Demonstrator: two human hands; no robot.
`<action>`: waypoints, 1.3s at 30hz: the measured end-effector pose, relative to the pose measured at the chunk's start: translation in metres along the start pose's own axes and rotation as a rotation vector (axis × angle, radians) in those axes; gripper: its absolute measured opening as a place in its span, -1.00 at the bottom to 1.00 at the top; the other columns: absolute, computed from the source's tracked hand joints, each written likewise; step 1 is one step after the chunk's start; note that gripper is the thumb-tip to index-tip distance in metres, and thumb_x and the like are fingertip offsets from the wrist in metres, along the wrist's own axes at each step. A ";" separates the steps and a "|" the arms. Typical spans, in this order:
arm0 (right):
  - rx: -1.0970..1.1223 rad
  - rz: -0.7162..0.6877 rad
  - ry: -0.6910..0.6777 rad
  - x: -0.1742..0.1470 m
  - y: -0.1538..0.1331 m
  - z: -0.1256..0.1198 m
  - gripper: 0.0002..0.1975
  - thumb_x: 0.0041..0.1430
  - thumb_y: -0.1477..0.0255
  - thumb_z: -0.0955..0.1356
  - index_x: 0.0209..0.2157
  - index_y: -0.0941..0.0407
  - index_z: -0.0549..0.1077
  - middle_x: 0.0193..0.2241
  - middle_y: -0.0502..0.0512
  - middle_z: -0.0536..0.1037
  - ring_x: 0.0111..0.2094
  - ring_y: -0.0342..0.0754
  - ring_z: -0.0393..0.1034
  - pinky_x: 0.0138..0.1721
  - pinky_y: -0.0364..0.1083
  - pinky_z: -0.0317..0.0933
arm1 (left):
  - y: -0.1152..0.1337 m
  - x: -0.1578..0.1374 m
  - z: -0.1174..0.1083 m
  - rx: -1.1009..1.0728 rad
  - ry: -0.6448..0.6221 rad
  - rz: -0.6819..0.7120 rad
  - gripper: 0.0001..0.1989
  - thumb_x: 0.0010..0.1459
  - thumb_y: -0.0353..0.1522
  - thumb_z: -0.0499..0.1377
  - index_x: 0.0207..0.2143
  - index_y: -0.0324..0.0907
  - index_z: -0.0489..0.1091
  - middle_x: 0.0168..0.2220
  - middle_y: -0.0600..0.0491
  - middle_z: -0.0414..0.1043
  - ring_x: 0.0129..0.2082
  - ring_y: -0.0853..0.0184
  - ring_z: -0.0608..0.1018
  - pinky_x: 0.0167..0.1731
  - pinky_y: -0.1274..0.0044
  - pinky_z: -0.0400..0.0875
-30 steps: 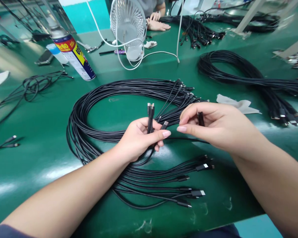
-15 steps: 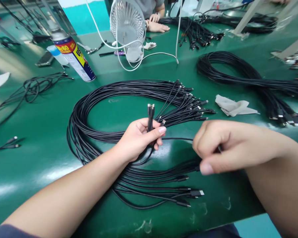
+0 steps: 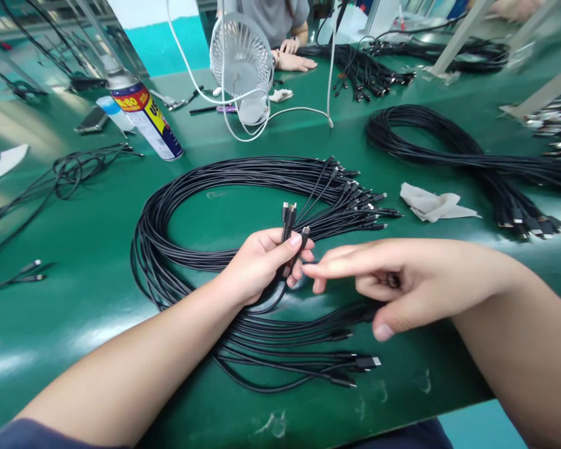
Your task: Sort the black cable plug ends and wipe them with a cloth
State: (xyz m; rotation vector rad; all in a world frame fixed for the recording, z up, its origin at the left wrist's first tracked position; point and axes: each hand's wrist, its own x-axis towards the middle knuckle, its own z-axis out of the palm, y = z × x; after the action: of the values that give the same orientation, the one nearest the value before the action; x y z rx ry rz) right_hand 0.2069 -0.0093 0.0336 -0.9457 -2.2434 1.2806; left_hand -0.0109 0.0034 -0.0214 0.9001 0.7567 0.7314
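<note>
My left hand (image 3: 266,262) is closed around several black USB cable ends (image 3: 288,218), their metal tips pointing up. Another connector (image 3: 305,236) slants beside its thumb. To the right, my right hand (image 3: 393,284) stretches its index finger toward the left fingertips. A dark cable end (image 3: 393,280) shows in its curled fingers, mostly hidden, while the thumb stands apart. Behind and below both hands lies a looped bundle of black cables (image 3: 154,218). Its far ends fan out to the right, and more connectors (image 3: 367,363) lie nearer me.
A spray can (image 3: 152,121) and a white fan (image 3: 240,59) stand at the back of the green table (image 3: 98,249). Crumpled cloth (image 3: 437,202) and another cable bundle (image 3: 430,134) lie right. Loose cables (image 3: 65,171) lie left. A co-worker's hands (image 3: 293,61) rest across the table.
My right hand has come left, and its index finger has uncurled toward my left hand. The connector by my left thumb stands more upright. The whole view has shifted slightly.
</note>
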 end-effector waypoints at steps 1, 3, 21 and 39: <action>0.067 0.031 -0.101 0.000 0.002 0.000 -0.38 -0.10 0.35 0.51 0.08 -0.07 0.43 -0.17 0.00 0.55 -0.65 -0.34 0.06 -0.66 -0.27 0.08 | 0.000 0.000 0.000 0.006 -0.011 0.001 -0.69 0.04 -0.19 0.30 -0.41 -0.30 0.46 -0.56 0.07 0.44 -0.68 0.52 0.38 -0.68 0.65 0.26; 0.183 0.127 -0.140 0.002 0.008 0.002 -0.43 0.07 0.38 0.43 0.15 -0.08 0.36 -0.20 0.00 0.53 -0.65 -0.35 0.02 -0.68 -0.28 0.01 | 0.000 0.000 -0.001 -0.005 -0.030 0.008 -0.70 0.04 -0.20 0.30 -0.45 -0.29 0.44 -0.59 0.08 0.43 -0.69 0.53 0.37 -0.69 0.66 0.24; -0.015 0.218 0.487 0.022 0.008 0.024 -0.83 0.04 0.33 0.41 -0.53 0.11 0.49 -0.66 -0.10 0.37 -0.62 -0.23 0.12 -0.59 -0.17 -0.01 | 0.003 0.004 -0.009 -0.184 -0.058 -0.152 -0.79 0.05 -0.27 0.31 -0.37 -0.25 0.47 -0.35 -0.01 0.56 -0.44 0.32 0.62 -0.48 0.56 0.49; 0.049 0.136 0.574 0.022 0.002 0.028 -0.86 0.09 0.36 0.39 -0.49 0.11 0.45 -0.63 -0.09 0.35 -0.62 -0.24 0.13 -0.61 -0.20 0.01 | 0.008 -0.001 -0.003 -0.085 -0.236 -0.242 -0.68 0.01 -0.24 0.34 -0.26 -0.30 0.57 -0.39 -0.07 0.56 -0.64 0.52 0.42 -0.66 0.66 0.23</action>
State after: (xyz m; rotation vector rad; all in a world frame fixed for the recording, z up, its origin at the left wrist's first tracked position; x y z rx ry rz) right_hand 0.1756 -0.0094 0.0175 -1.2731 -1.7203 0.9506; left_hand -0.0157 0.0072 -0.0160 0.7850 0.6066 0.4318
